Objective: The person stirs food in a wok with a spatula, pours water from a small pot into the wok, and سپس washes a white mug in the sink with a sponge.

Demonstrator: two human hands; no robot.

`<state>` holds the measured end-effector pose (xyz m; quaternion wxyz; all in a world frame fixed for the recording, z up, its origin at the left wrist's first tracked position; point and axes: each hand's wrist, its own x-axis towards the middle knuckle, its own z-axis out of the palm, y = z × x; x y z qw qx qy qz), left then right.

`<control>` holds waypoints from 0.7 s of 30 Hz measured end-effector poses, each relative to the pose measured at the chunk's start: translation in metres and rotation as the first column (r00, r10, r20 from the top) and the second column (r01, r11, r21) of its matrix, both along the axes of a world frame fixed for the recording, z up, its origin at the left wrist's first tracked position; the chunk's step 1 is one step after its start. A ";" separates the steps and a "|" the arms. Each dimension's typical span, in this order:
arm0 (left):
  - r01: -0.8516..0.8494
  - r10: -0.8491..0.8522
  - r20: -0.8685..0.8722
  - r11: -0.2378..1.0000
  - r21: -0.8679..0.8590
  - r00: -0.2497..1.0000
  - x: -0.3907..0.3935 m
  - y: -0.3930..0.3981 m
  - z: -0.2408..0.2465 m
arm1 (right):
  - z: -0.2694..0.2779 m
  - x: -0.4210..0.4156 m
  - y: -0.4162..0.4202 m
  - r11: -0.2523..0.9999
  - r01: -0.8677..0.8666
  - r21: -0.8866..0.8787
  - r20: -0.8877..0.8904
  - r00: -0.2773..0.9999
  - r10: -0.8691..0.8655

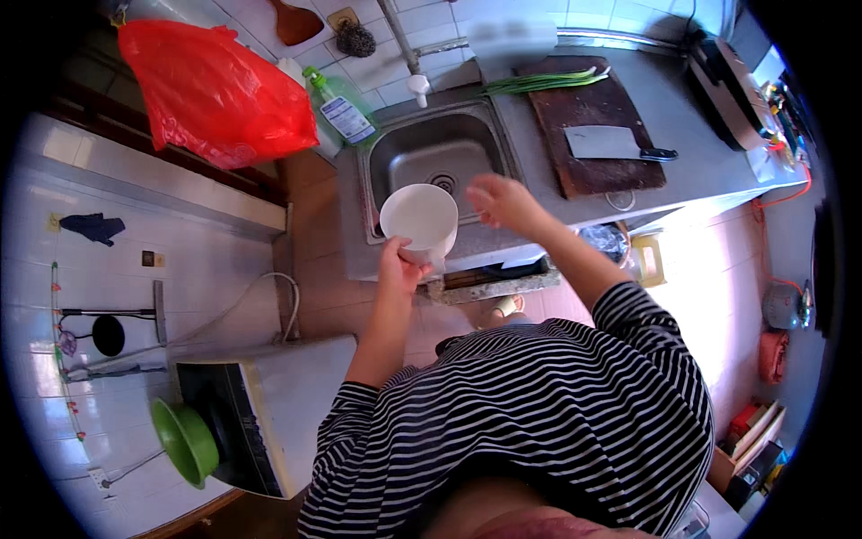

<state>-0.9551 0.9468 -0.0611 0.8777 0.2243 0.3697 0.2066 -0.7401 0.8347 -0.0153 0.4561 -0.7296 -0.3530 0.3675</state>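
Observation:
My left hand (402, 267) grips a white round vessel (438, 246) by its lower side, over the near edge of the stainless steel sink (404, 148). The vessel's mouth faces up, and its inside looks pale; whether it holds liquid is hard to tell. Just right of the vessel, apart from it, is my right hand (502, 205), blurred, with loosely bent fingers and nothing visible in them. Behind the vessel shows the sink drain (443, 182). A white tap (419, 87) hangs above the sink's far side.
Right of the sink, a dark cutting board (586, 114) bears a cleaver (603, 143) and green onions (545, 82). A pump bottle (347, 118) stands at the sink's far left corner. Further left hangs a red plastic bag (215, 94). A green basin (185, 441) is at lower left.

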 end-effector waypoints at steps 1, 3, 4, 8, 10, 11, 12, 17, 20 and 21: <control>-0.006 0.006 -0.010 1.000 -0.003 1.000 0.007 0.015 0.004 | 0.011 0.014 0.027 1.000 -0.022 -0.008 0.094 0.995 0.023; 0.012 -0.013 -0.034 1.000 -0.027 0.999 0.025 0.036 0.008 | -0.011 0.055 0.089 0.995 0.032 0.090 0.401 0.914 -0.065; -0.006 0.005 -0.052 1.000 -0.029 0.999 0.028 0.048 0.000 | -0.005 0.063 0.118 0.994 0.040 0.105 0.393 0.916 -0.078; -0.001 0.000 -0.104 1.000 -0.018 0.995 0.064 0.098 -0.045 | -0.006 0.088 0.219 0.968 0.241 -0.067 0.522 0.836 -0.172; 0.031 -0.035 -0.107 0.999 -0.038 0.994 0.085 0.115 -0.060 | -0.014 0.099 0.251 0.943 0.301 -0.140 0.519 0.834 -0.189; 0.062 -0.070 -0.104 0.995 -0.078 0.992 0.096 0.121 -0.066 | -0.021 0.106 0.262 0.938 0.306 -0.165 0.497 0.847 -0.189; 0.094 -0.106 -0.102 0.989 -0.116 0.989 0.107 0.131 -0.079 | -0.027 0.117 0.273 0.932 0.310 -0.187 0.473 0.860 -0.191; 0.217 -0.221 -0.030 0.972 -0.090 0.975 0.142 0.174 -0.109 | -0.025 0.120 0.286 0.948 0.199 -0.248 0.756 0.652 0.061; 0.245 -0.247 0.007 0.960 -0.134 0.969 0.163 0.207 -0.123 | -0.009 0.124 0.283 0.909 -0.106 -0.402 0.771 0.496 0.399; 0.291 -0.288 0.043 0.949 -0.122 0.957 0.175 0.214 -0.123 | -0.006 0.132 0.280 0.893 -0.122 -0.434 0.758 0.487 0.434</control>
